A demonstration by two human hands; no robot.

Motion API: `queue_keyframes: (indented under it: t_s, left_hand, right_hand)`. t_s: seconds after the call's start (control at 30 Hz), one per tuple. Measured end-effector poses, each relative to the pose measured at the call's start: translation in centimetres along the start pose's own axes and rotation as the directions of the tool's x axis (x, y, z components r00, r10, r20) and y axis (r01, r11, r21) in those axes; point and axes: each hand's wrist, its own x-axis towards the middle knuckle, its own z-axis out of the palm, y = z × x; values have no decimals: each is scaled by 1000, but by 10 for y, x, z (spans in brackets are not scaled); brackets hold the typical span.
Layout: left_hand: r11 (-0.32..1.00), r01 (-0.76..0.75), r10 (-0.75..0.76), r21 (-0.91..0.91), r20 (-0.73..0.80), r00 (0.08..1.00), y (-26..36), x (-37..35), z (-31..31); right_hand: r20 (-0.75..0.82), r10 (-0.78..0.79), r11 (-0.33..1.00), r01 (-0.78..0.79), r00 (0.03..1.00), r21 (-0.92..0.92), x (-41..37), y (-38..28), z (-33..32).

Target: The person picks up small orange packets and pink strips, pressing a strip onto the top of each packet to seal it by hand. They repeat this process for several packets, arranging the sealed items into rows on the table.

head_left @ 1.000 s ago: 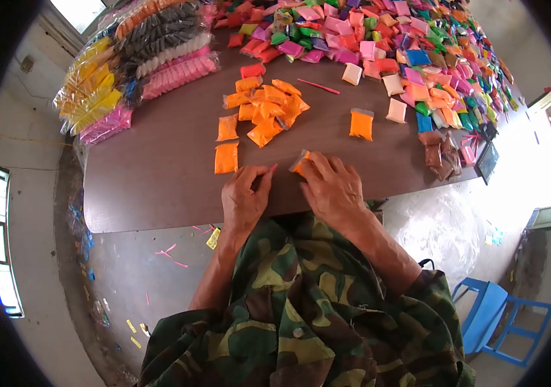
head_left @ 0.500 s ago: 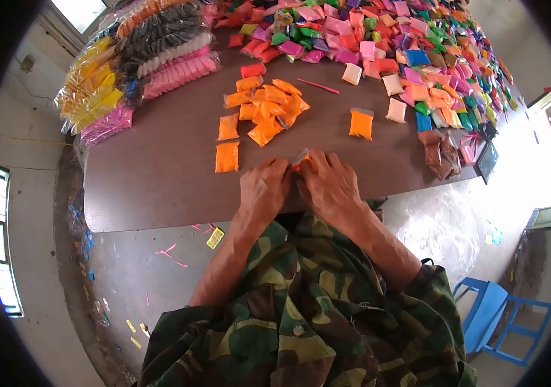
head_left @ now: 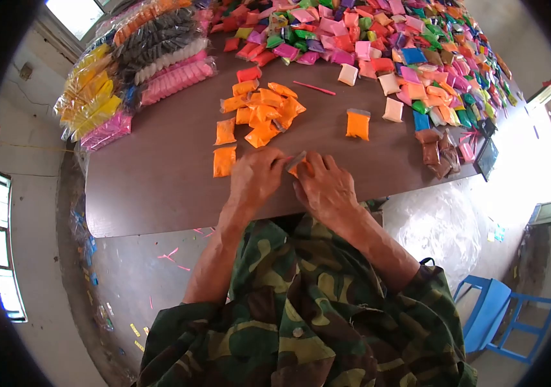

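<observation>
Near the table's front edge, my right hand [head_left: 326,187] is closed on a small orange packet [head_left: 296,166] with a clear end. My left hand [head_left: 256,177] touches the clear end of that packet, fingers pinched together; its fingertips are partly hidden. Just beyond my left hand lies a flat orange packet [head_left: 224,161], with another orange packet [head_left: 225,131] behind it. A loose pile of orange packets [head_left: 264,113] sits farther back. One more orange packet [head_left: 358,124] lies alone to the right of the pile.
Mixed coloured packets [head_left: 346,35] cover the back and right of the brown table [head_left: 140,187]. Bagged rows of packets [head_left: 175,80] stand at the back left. Brown packets [head_left: 440,153] lie near the right edge. A blue stool [head_left: 488,316] is on the floor.
My left hand has shifted slightly left, opening a small gap between the hands. The packet's clear end now shows more. The view has tilted slightly.
</observation>
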Motion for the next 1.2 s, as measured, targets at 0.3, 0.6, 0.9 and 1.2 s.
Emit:
queue_keyframes:
  t_s: [0.3,0.6,0.9,1.2]
  left_hand:
    - [980,-111,91,165,124,988,3,30,13]
    - [970,-107,93,218,75,993,-1,38,14]
    - [989,11,-22,149,69,997,5,-3,7]
    - [993,-34,28,117,57,998,3,-18,5]
  right_hand:
    - [6,12,1000,-12,1000,24,-2,1,1]
    - [34,43,996,-45,999,77,-4,1,-1]
    - [52,87,987,-93,995,128,-6,-3,-8]
    - [38,168,965,-172,985,200,-7,-6,-12]
